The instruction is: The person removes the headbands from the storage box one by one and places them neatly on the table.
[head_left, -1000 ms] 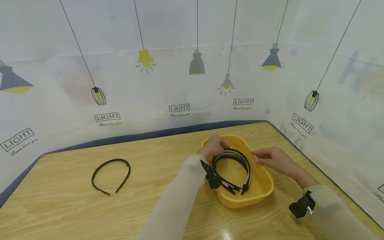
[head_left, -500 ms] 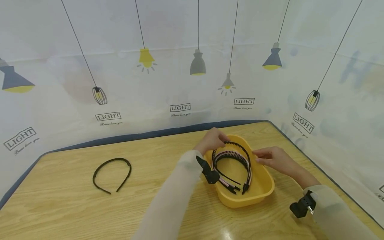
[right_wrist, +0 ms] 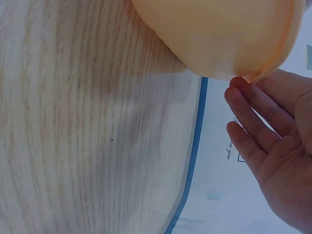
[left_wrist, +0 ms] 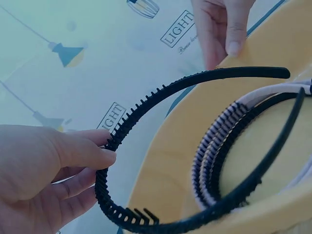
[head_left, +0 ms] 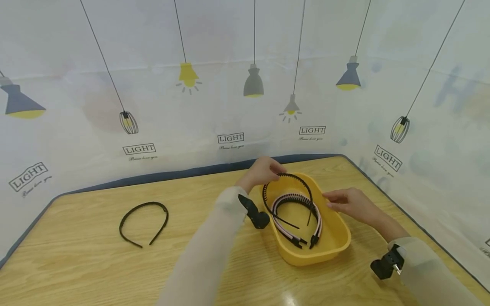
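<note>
We hold both arms (head_left: 203, 246) out from the near side, left hand (head_left: 263, 171) pinching between thumb (left_wrist: 105, 158) and fingers (left_wrist: 92, 137), right hand (head_left: 351, 205) pinching too, its fingers nearly straight.

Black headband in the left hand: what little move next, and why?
Probably lift the held headband left, clear of the yellow basket: the left hand pinches its arch, its ends show over the basket, and another headband lies on the table.

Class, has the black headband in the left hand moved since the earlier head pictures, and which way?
Yes: in the head view, against the yellow tray, the black headband has shifted left and toward the tray's far end.
</note>
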### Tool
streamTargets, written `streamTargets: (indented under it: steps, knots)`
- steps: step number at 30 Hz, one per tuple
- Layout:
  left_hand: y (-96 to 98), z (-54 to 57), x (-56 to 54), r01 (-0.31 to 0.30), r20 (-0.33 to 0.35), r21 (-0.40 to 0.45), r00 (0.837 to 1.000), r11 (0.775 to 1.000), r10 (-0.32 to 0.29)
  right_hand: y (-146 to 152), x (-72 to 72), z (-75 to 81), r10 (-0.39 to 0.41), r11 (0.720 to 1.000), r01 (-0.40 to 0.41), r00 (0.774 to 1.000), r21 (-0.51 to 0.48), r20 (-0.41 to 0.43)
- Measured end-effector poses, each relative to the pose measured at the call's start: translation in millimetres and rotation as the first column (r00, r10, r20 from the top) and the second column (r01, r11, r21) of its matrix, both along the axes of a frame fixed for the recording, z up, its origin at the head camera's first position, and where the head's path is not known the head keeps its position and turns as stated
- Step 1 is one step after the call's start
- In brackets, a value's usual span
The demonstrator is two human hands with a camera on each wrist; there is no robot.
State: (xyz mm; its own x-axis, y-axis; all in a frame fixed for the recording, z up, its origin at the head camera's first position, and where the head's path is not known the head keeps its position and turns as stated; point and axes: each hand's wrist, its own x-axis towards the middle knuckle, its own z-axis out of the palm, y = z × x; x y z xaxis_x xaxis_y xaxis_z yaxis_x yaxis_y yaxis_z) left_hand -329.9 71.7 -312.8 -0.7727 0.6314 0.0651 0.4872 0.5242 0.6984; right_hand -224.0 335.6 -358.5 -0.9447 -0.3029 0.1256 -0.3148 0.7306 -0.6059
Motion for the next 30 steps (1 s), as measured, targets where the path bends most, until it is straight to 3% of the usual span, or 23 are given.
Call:
streamTargets:
  steps: [15, 30]
  knots:
    - [-40.4, 13.6, -5.5, 0.010, 0.009, -0.016, 1.000, 1.000, -0.010, -2, 0.5, 2.1, 0.001, 1.000, -0.001, 1.000, 0.013, 0.001]
    - [-89.5, 12.9, -10.8, -0.006, 0.010, -0.026, 1.000, 1.000, 0.006, -1, 0.2, 0.3, 0.007, 1.000, -0.007, 1.000, 0.003, -0.004]
